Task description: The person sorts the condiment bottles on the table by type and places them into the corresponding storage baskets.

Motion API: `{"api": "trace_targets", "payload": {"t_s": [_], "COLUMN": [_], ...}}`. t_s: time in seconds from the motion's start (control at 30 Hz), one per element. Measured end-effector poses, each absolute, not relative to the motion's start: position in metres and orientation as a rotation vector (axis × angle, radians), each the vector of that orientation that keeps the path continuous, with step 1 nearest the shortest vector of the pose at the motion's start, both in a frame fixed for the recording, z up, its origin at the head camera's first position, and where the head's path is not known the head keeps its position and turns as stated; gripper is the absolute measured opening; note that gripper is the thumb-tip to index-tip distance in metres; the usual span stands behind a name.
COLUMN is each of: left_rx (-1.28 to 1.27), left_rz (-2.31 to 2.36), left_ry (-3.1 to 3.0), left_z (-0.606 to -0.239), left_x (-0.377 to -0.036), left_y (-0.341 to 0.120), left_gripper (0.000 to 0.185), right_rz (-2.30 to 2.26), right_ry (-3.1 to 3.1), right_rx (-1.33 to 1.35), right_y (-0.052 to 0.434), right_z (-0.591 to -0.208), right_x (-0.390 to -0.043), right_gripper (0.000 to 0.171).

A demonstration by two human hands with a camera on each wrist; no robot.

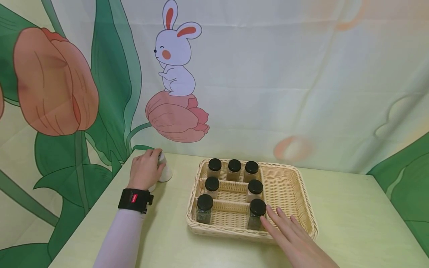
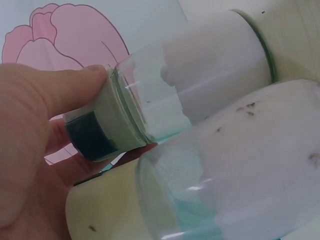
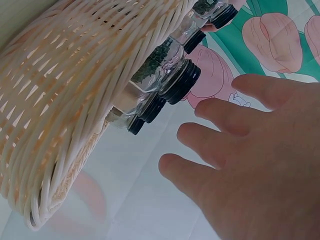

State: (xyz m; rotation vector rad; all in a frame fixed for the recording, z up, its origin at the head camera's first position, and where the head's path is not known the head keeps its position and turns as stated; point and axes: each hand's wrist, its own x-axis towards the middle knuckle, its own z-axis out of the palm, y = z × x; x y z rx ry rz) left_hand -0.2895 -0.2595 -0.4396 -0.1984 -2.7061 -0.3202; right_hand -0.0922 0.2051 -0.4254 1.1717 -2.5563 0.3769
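Observation:
At the table's back left, my left hand (image 1: 145, 169) grips the pale cap (image 2: 107, 122) of a clear glass jar (image 2: 215, 70) holding white contents. A second glass jar (image 2: 250, 170) with a cream cap stands close beside it; in the head view the hand mostly hides it. My right hand (image 1: 293, 236) is spread over the front right of a wicker basket (image 1: 306, 208), fingers straight. Its fingertips are near a black-capped spice jar (image 1: 256, 214); in the head view I cannot tell whether they touch. The right wrist view shows this hand holding nothing.
Several black-capped jars stand in the basket's left compartments, among them a front-left jar (image 1: 204, 209) and a back-row jar (image 1: 234, 170). Low wicker dividers (image 1: 231, 205) separate the rows. A printed cloth backdrop (image 1: 254, 82) hangs behind the pale table (image 1: 355, 219).

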Motion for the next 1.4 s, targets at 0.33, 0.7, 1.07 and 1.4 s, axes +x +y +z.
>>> {"api": "trace_targets", "payload": {"t_s": [0.33,0.7,1.07,1.4], "left_rx": [-0.199,-0.201,-0.206,-0.217], "left_rz": [-0.312,-0.322,-0.334,-0.325], "left_ry": [-2.693,-2.707,-2.733,-2.736], "left_z": [-0.4406,-0.4376,-0.4344,-0.4343], "left_x": [-0.29,-0.2881,-0.2853,-0.2861], "left_y": [-0.2599,-0.2601,-0.2579,-0.2577], "left_gripper": [0.047,0.048,0.047,0.046], "right_rz": [0.314,0.321,0.342,0.34], "right_ry": [-2.586,-2.584,-2.582,-2.578], "right_rx": [1.151,1.155,1.159,1.16], "right_y": [0.2037,0.2044,0.2054,0.2057], "right_z": [-0.4251,-0.4257,-0.4255,-0.425], "right_x": [-0.0913,-0.0916,-0.0915,-0.0924], "right_gripper": [0.116,0.115,0.114,0.114]}}
